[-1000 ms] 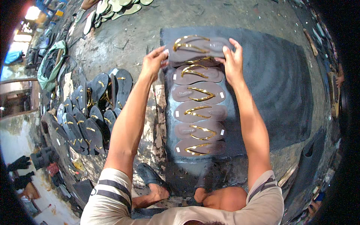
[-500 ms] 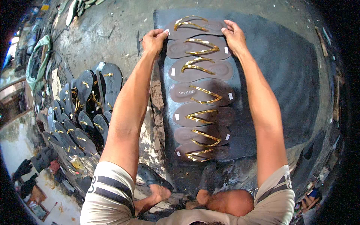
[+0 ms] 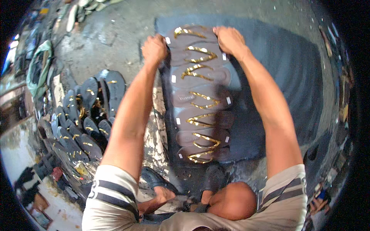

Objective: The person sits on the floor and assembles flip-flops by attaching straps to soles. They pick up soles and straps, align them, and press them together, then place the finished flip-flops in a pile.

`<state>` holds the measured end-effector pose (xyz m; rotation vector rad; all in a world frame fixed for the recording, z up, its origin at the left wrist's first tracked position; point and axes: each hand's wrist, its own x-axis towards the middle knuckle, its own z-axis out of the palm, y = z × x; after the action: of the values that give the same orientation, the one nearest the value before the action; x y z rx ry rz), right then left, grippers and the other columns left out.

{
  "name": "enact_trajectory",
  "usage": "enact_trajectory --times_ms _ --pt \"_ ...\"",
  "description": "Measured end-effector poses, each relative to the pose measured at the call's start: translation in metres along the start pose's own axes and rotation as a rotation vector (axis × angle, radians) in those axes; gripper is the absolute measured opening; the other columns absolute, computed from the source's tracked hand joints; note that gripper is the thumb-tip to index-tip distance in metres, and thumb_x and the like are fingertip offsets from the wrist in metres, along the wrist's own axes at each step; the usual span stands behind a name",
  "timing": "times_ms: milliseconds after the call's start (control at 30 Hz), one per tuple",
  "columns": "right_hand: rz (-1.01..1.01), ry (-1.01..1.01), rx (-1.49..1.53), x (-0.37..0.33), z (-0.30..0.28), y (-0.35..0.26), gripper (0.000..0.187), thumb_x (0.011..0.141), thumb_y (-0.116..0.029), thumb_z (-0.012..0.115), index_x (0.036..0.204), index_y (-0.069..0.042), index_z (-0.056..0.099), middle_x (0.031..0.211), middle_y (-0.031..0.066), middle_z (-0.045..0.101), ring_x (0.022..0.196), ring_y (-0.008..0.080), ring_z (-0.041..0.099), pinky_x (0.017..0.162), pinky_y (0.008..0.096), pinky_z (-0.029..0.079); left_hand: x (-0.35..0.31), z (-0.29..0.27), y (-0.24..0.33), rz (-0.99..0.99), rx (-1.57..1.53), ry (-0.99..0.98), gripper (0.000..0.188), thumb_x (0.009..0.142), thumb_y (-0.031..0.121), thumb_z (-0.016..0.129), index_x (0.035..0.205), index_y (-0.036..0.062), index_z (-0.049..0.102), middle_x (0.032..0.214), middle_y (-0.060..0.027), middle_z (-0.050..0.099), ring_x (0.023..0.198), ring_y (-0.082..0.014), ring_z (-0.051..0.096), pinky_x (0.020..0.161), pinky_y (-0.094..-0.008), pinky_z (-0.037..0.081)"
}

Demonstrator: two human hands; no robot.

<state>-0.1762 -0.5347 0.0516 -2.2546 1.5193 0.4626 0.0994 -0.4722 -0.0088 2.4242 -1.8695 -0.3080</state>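
A column of brown flip-flops with shiny gold V-straps (image 3: 200, 98) runs away from me, their soles side by side and close together. Small white labels show at alternating ends. Around the left end of the farthest flip-flop (image 3: 189, 40), my left hand (image 3: 155, 51) is closed, its fingertips partly hidden. At that same flip-flop's right end, my right hand (image 3: 230, 41) grips the edge with curled fingers. Motion blurs the far part of the column.
A dark mat (image 3: 281, 88) lies under the column and spreads to the right. Many dark sandals with gold trim (image 3: 90, 90) stand packed together on the left. Beyond them is a pale green bag (image 3: 40, 63). My feet in dark shoes (image 3: 158, 179) are close to the column's near end.
Both hands have come slightly nearer, and the right has shifted left with its fingers more curled. The far flip-flops also appear nearer and further left, while the whole view has shifted somewhat.
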Motion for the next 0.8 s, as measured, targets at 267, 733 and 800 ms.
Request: enact_trajectory --times_ms 267,733,800 --pt "-0.262 0.539 0.351 -0.070 0.131 0.048 0.048 0.093 -0.007 0.048 0.141 -0.009 0.049 0.152 0.0141 0.039 0.139 0.0373 0.038 0.114 0.0437 0.032 -0.304 0.001 -0.034 0.075 -0.358 0.105 0.053 0.097 0.028 0.055 0.140 -0.0010 0.044 0.147 -0.0301 0.036 0.136 -0.0444 0.035 0.112 -0.0526 0.025" --pt "0.143 0.409 0.884 -0.313 0.202 -0.039 0.040 0.096 -0.011 0.055 0.135 -0.001 0.054 0.116 0.0170 0.058 0.109 0.0271 0.059 0.093 0.0351 0.048 -0.380 -0.036 -0.063 -0.333 -0.894 -0.315 0.037 0.095 0.038 0.059 0.101 0.0021 0.069 0.085 -0.0094 0.069 0.080 -0.0159 0.060 0.074 -0.0346 0.047" --pt "0.074 0.393 0.911 -0.309 0.203 -0.049 0.042 0.096 -0.010 0.055 0.137 0.001 0.051 0.117 0.0182 0.057 0.107 0.0270 0.060 0.093 0.0351 0.048 -0.380 -0.030 -0.085 -0.277 -0.814 -0.143 0.037 0.094 0.036 0.060 0.106 0.0025 0.069 0.093 -0.0161 0.071 0.089 -0.0231 0.067 0.080 -0.0374 0.050"
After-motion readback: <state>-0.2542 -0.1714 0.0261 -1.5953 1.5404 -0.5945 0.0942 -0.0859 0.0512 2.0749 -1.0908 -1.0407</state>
